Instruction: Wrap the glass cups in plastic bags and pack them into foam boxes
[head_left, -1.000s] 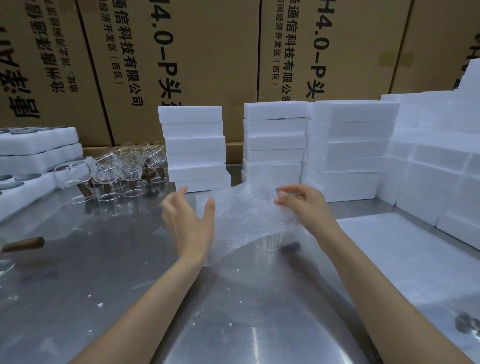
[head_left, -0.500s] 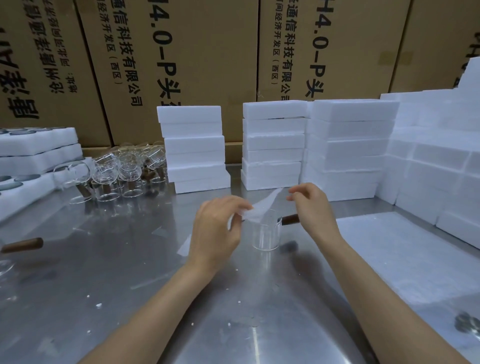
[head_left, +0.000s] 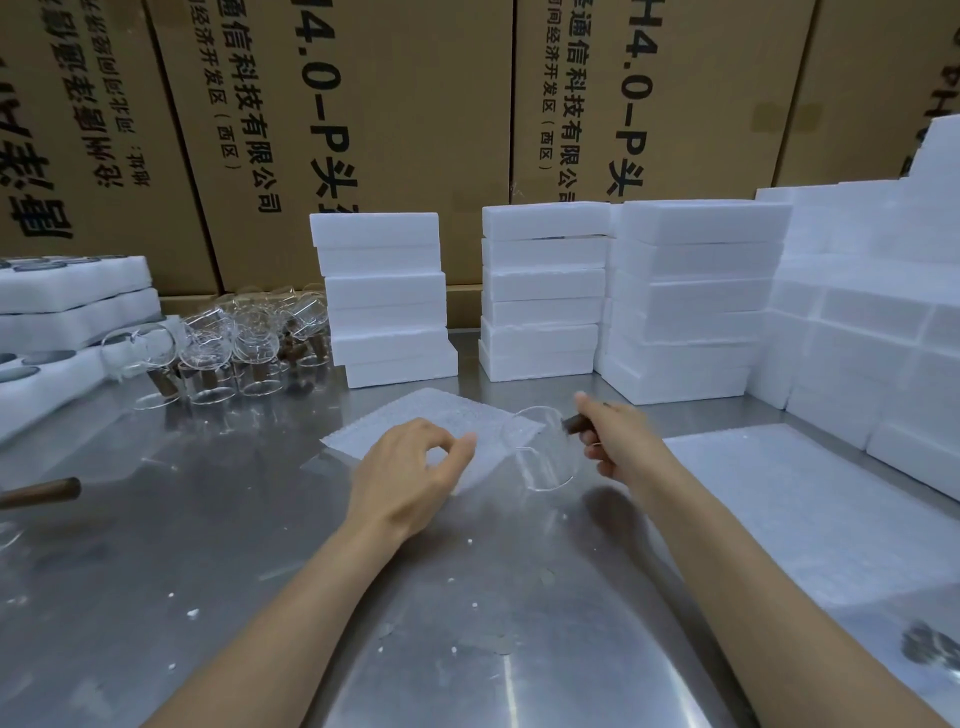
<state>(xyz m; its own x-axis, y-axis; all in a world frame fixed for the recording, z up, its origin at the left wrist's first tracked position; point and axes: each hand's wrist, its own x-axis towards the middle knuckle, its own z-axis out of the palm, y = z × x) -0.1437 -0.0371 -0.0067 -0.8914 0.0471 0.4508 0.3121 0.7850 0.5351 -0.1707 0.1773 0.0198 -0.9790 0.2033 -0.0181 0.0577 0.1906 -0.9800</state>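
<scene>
Glass cup (head_left: 543, 452), tilted, hangs over the middle of the steel worktop (head_left: 208, 545) — my right hand (head_left: 618, 441) grips its dark wooden handle (head_left: 574, 423). My left hand (head_left: 410, 470) hovers loosely curled, holding nothing, over the bubble-wrap bag (head_left: 436, 421) lying flat beside the cup — foam boxes (head_left: 545, 291) stacked along the far edge.

A shiny metal worktop (head_left: 218, 561) fills the near part of the scene, dotted with small white crumbs (head_left: 192, 614). Along its far edge stand tall brown cardboard cartons (head_left: 415, 104) printed with black Chinese characters. At the near left edge lies a brown wooden handle (head_left: 44, 491); what it joins is out of view.
</scene>
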